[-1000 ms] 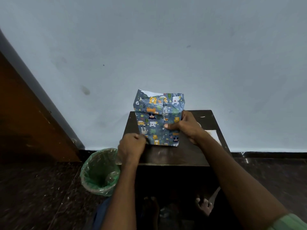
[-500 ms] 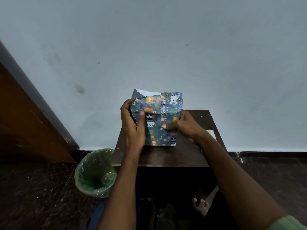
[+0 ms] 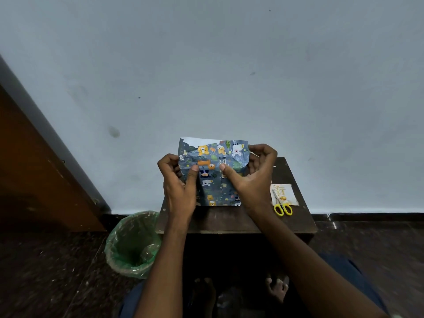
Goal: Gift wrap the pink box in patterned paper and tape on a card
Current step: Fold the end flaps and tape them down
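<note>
The box wrapped in blue animal-patterned paper [image 3: 213,177] stands upright on a small dark wooden table [image 3: 231,220], its top end loose and crumpled with a white strip of the paper's underside showing. My left hand [image 3: 179,182] grips its left side, thumb pressed on the front. My right hand [image 3: 252,175] grips the right side, thumb on the front seam, fingers curled behind the upper right corner. The pink box itself is hidden under the paper. A card [image 3: 284,193] lies on the table to the right.
Yellow-handled scissors [image 3: 281,204] lie on the card near the table's right edge. A bin lined with a green bag [image 3: 134,244] stands on the floor to the left of the table. A grey wall rises right behind; a wooden door is at far left.
My right hand slid up from the lower front seam to the upper right corner. The left hand, off the parcel a second ago, now grips its left side. The card and scissors came into view.
</note>
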`<state>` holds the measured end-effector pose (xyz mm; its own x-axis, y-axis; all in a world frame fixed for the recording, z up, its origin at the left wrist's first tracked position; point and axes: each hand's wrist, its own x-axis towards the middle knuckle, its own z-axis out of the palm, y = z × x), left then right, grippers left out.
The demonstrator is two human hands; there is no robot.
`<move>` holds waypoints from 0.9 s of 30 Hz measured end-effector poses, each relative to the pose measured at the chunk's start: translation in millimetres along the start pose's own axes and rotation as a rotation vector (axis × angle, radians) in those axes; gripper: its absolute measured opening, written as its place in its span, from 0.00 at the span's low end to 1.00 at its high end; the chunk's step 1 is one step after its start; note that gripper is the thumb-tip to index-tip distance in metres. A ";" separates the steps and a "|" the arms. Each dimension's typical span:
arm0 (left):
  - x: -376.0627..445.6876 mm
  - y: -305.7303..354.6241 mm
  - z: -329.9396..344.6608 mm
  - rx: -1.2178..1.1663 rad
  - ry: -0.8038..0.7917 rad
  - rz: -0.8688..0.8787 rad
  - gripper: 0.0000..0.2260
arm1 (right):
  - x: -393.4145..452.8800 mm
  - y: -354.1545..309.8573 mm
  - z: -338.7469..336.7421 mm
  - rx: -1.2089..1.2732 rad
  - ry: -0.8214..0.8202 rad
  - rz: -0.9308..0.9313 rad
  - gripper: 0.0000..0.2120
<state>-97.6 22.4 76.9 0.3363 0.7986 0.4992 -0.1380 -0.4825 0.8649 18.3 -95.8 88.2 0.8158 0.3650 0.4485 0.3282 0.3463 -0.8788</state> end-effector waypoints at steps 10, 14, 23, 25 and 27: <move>-11.8 6.3 -10.9 0.057 0.049 0.021 0.20 | 1.5 -13.9 -20.8 -0.014 0.004 0.026 0.23; -13.6 8.5 -10.0 0.053 0.064 0.025 0.21 | 0.0 -14.9 -21.5 -0.045 -0.007 -0.013 0.17; -8.2 6.1 -8.2 0.030 0.060 -0.040 0.23 | 1.9 -11.5 -19.5 -0.085 0.079 0.015 0.13; -8.1 6.2 -9.3 0.060 0.047 -0.033 0.23 | 4.7 -16.8 -20.3 -0.151 0.080 -0.061 0.12; -8.4 7.2 -10.1 0.084 0.042 -0.030 0.23 | 10.3 -23.9 -22.6 -0.281 0.015 -0.187 0.20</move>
<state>-110.8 15.9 79.5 0.2992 0.8265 0.4768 -0.0492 -0.4857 0.8728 29.7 -119.9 110.1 0.7352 0.3042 0.6058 0.5898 0.1534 -0.7928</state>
